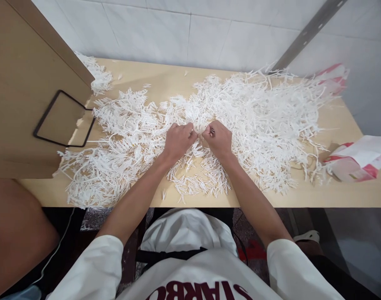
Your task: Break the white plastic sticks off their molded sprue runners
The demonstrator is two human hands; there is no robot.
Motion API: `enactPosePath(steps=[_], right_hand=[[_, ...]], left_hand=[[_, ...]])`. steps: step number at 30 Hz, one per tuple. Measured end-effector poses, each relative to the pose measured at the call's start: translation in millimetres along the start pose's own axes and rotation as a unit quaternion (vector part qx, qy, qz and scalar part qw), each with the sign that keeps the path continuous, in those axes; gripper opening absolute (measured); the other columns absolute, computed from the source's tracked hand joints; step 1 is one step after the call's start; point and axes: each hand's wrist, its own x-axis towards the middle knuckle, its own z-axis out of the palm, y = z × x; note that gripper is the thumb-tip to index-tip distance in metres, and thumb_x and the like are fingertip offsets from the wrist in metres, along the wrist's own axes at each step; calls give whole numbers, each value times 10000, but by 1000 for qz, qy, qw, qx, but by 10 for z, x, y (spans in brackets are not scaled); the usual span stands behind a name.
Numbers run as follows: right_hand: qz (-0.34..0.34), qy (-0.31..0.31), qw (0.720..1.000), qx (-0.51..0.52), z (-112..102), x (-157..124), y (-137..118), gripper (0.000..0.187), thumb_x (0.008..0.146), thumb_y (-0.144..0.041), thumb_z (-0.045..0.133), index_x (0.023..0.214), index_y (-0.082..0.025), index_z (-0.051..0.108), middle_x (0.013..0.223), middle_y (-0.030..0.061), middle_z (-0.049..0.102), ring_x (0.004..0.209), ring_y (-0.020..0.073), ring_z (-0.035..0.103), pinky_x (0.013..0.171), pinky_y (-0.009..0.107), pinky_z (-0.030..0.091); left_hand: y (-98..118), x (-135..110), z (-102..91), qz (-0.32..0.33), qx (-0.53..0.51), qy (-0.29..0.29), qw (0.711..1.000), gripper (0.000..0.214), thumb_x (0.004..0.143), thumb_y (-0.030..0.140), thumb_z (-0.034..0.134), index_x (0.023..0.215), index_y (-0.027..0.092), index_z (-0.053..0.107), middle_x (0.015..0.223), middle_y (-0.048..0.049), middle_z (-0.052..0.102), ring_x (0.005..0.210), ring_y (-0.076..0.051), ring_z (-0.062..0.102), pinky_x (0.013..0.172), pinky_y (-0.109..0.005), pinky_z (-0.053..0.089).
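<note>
Hands are meeting at table centre: we are pinching one white plastic sprue piece (pixel 199 134) between our left hand (pixel 178 139) and right hand (pixel 218 138), both clamped on it, above the heaped plastic pile (pixel 265 121) covering the wooden table (pixel 334 196).

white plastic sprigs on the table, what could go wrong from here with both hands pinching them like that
1. The left hand and right hand grip one white plastic piece in a tangled heap of sprigs; pulling may drag neighbours along.
2. Loose sprigs by the front table edge could likely be swept off by a forearm.
3. The red and white bag sits near the right edge and might get nudged off.
</note>
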Motion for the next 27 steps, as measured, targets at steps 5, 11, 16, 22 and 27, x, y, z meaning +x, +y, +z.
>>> enactPosePath(steps=[5,11,16,22,27], right_hand=[[38,14,992,117,-72,20,-52,210,915,-313,436,906,-217,623,845,31,642,726,130,564,690,294,453],[34,-69,964,253,-70,45,-74,294,935,-415,444,1051,-249,657,1039,38,691,956,141,626,846,322,497],[49,-100,962,248,-50,50,-43,254,890,-413,533,991,-236,684,928,21,725,781,124,642,742,304,519],[78,-108,945,299,-70,74,6,219,833,-377,614,936,-212,714,891,25,737,772,126,659,730,301,535],[34,-117,967,226,-59,50,12,235,838,-352,612,1023,-238,703,898,27,737,755,135,655,712,313,533]], left_hand=[[-9,28,-93,-62,-170,-11,983,221,954,353,365,917,222,538,640,12,568,563,-121,490,615,-288,383],[22,23,-102,17,-201,-33,979,268,982,389,322,1018,236,539,811,-16,644,710,-133,554,755,-312,420],[2,10,-58,33,-140,-46,989,285,990,356,277,1015,225,529,920,-44,671,799,-161,572,836,-348,393],[-14,8,-35,38,-94,-45,994,323,995,347,239,1019,200,525,925,-54,675,816,-172,575,838,-342,370],[-29,-4,-51,60,-68,-58,994,255,946,150,279,1026,196,516,934,-62,673,838,-185,569,837,-341,377]])
